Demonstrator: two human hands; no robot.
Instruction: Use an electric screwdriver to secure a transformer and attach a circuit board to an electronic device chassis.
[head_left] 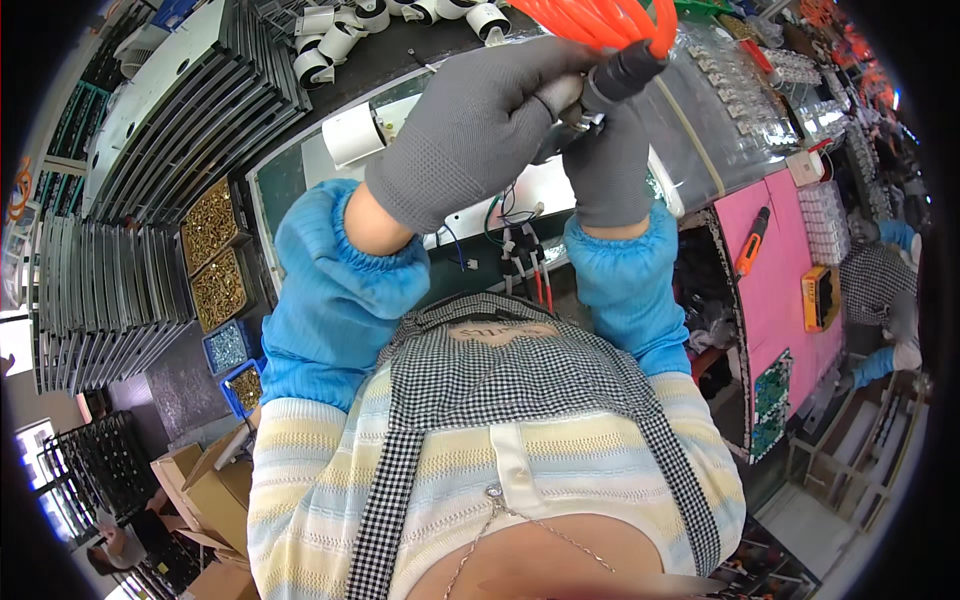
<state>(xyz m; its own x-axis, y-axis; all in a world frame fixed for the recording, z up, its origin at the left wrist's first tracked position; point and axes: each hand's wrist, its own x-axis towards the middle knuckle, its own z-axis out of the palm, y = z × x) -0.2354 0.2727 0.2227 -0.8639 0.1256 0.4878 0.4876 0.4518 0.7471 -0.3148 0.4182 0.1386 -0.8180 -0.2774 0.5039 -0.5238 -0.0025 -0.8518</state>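
Note:
Both my hands wear grey knit gloves and meet in front of me, above the bench. My left hand (480, 130) is closed round a dark handheld tool (622, 78), whose upper end joins a bright orange coiled hose (600, 20). Just beneath it, my right hand (608, 170) is closed, and what its fingers hold is hidden by the tool and the left hand. A bit of shiny metal shows between the hands. Below them lies a white panel (545, 190) with thin loose wires (505, 212). A white cylindrical housing (352, 135) lies left of my left hand.
More white housings (340, 40) lie at the far side. Stacked metal panels (160, 110) and bins of brass-coloured screws (212, 225) stand left. On the right, a pink board (785, 260) bears an orange-black cutter (752, 242) and a green circuit board (770, 405). Another person (880, 285) is beyond.

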